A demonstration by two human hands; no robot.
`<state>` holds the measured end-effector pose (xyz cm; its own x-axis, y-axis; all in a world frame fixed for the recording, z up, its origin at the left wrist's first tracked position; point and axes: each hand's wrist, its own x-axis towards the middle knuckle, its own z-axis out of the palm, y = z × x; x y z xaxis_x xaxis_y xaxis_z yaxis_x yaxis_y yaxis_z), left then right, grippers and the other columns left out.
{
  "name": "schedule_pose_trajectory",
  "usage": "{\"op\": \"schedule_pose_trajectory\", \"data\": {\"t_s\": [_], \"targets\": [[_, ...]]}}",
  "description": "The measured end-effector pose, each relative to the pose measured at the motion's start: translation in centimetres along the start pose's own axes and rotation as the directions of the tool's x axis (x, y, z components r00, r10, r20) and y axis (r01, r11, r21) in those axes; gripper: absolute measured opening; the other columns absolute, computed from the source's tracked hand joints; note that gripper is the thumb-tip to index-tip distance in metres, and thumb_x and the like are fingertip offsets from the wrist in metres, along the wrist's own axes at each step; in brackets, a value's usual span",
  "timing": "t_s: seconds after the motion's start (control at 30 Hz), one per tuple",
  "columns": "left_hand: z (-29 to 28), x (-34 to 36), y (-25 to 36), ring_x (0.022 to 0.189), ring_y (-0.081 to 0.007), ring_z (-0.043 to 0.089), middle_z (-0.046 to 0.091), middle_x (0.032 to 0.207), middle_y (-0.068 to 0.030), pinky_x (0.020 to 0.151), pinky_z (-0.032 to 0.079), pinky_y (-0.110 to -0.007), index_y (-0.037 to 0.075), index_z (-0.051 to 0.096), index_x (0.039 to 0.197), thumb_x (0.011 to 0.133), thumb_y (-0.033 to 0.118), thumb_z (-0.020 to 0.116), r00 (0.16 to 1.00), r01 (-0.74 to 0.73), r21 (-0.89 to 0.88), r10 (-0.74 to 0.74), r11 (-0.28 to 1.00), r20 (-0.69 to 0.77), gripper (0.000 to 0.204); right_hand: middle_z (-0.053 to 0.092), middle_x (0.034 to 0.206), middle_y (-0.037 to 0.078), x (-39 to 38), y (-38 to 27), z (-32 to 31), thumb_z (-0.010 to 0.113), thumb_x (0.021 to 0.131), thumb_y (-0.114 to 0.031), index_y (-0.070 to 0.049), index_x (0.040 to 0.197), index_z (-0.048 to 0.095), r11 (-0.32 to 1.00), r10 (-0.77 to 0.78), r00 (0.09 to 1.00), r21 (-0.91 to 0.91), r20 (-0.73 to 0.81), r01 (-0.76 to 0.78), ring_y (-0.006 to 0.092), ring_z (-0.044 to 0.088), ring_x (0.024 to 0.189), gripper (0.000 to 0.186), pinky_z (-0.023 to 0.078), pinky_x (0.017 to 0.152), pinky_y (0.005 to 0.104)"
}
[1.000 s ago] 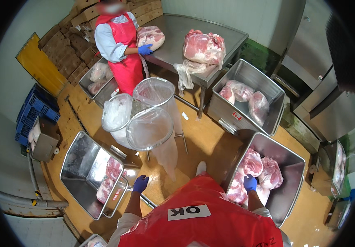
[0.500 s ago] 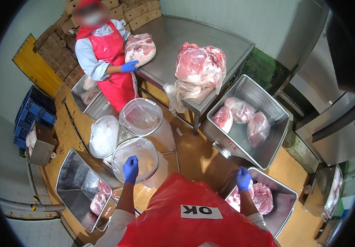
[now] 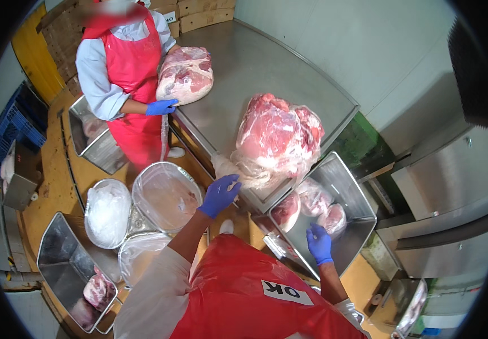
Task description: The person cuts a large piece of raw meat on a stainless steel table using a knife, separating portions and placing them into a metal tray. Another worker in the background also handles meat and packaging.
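Observation:
My left hand point(image 3: 219, 196), in a blue glove, reaches toward the steel table's near corner with its fingers apart and nothing in them. Just beyond it the loose end of a clear plastic bag point(image 3: 230, 168) hangs at the table edge. Several large raw meat pieces point(image 3: 278, 135) lie in that bag on the steel table point(image 3: 255, 62). My right hand point(image 3: 318, 244), gloved in blue too, hovers open over a steel bin point(image 3: 348, 223). Close to its fingertips is a bagged meat piece point(image 3: 332, 219); I cannot tell whether they touch.
Across the table's left side a co-worker in a red apron point(image 3: 136, 73) holds a large meat piece point(image 3: 186, 76). Bag-lined round tubs point(image 3: 167, 195) stand left of me. Beyond them is another steel bin point(image 3: 66, 257) with meat. Cardboard boxes point(image 3: 204, 14) are stacked behind.
I have leaned forward to the table. My left hand has moved from above the tubs to the bag's loose end, and my right from the near bin to the one beside the table.

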<state>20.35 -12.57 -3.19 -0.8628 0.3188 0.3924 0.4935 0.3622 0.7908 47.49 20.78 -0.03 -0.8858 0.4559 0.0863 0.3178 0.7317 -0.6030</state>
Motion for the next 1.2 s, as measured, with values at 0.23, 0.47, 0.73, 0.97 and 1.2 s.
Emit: {"op": "schedule_pose_trajectory", "data": {"t_s": [0.23,0.47,0.73,0.97,1.2], "targets": [[4.2,9.2,1.9,0.125,-0.0344,0.064,0.066,0.144,-0.0132,0.108,0.05,-0.045,0.01,0.063,0.144,0.094,0.02,0.076,0.942,-0.297,-0.043,0.3,0.954,0.149,0.053,0.058,0.148,0.022,16.6,-10.7,0.4,0.079,0.091,-0.018,-0.008,0.154,0.053,0.943,-0.333,0.942,-0.015,0.03,0.334,0.0413,0.062,0.13,0.069,0.053,0.108,0.0453],[5.4,10.2,4.4,0.118,-0.0383,0.062,0.061,0.147,-0.0146,0.11,0.046,-0.05,0.013,0.052,0.156,0.092,0.022,0.074,0.879,-0.374,0.148,0.299,0.915,0.372,0.068,0.067,0.129,0.02,22.0,-7.7,7.0,0.074,0.088,-0.013,-0.011,0.14,0.058,0.957,-0.268,0.963,-0.102,0.033,0.27,0.0419,0.07,0.106,0.054,0.059,0.087,0.0478],[8.7,9.0,2.6,0.122,-0.0393,0.065,0.062,0.144,-0.0177,0.102,0.054,-0.048,0.014,0.053,0.155,0.094,0.03,0.072,0.811,-0.201,0.127,0.093,0.971,0.578,0.065,0.067,0.096,0.012,19.9,-5.3,9.4,0.065,0.089,-0.015,-0.017,0.095,0.067,0.914,-0.404,0.914,-0.023,0.047,0.405,0.0364,0.071,0.08,0.007,0.053,0.071,0.0486],[10.4,8.7,1.9,0.124,-0.0359,0.065,0.064,0.143,-0.0153,0.104,0.053,-0.047,0.012,0.064,0.141,0.098,0.043,0.068,0.663,-0.014,0.327,-0.236,0.945,0.711,0.054,0.067,0.106,0.02,18.2,-1.4,11.6,0.066,0.092,-0.016,-0.008,0.118,0.072,0.936,-0.308,0.918,0.25,0.25,0.246,0.043,0.069,0.094,0.028,0.057,0.087,0.0508],[7.7,6.9,-2.1,0.126,-0.0366,0.066,0.065,0.145,-0.0153,0.107,0.053,-0.046,0.01,0.067,0.136,0.099,0.047,0.064,0.734,-0.006,0.464,-0.312,0.886,0.604,0.052,0.073,0.105,0.018,17.3,-0.3,10.6,0.075,0.095,-0.029,-0.008,0.119,0.075,0.823,-0.149,0.936,0.565,0.32,-0.062,0.0333,0.073,0.096,0.032,0.058,0.088,0.0432]]}}
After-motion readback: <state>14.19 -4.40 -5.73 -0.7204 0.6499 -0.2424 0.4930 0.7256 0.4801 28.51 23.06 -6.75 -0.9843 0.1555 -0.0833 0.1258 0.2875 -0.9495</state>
